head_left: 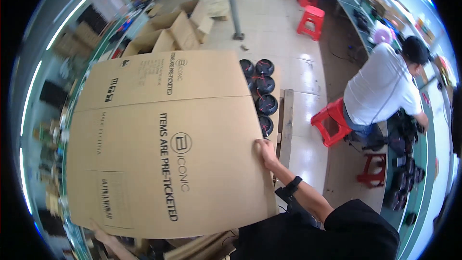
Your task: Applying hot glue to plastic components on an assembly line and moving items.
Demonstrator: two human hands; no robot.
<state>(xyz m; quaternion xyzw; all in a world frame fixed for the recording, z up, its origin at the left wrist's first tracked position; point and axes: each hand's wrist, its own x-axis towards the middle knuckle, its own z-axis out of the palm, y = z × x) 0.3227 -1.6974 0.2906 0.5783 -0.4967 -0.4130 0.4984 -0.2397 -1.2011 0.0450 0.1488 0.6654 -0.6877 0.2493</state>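
A: How's the flattened cardboard box [163, 144] being held?

B: Gripped at both edges — right hand [266, 151] clamped on the right edge, left hand [102, 233] under the bottom-left corner. Long axis is kept upright, in front of the chest.

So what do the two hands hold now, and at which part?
A flattened cardboard box: the right hand grips its right edge, and the left hand holds its lower left edge, fingers mostly hidden underneath.
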